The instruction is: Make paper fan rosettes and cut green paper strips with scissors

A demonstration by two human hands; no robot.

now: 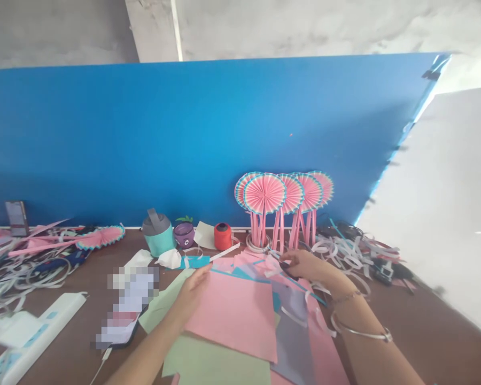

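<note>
Touching pink sheet [236,310] w/ L hand [193,289], can't tell grip; R hand [304,264] holding dark obj [289,272]

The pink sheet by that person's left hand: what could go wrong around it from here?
The pink sheet might slip, as it overlaps a pale green sheet and the left hand is only at its left side. The bangle could snag the curled white strips nearby. The right hand is close to the upright pink fans, so a careless reach might knock them.
</note>
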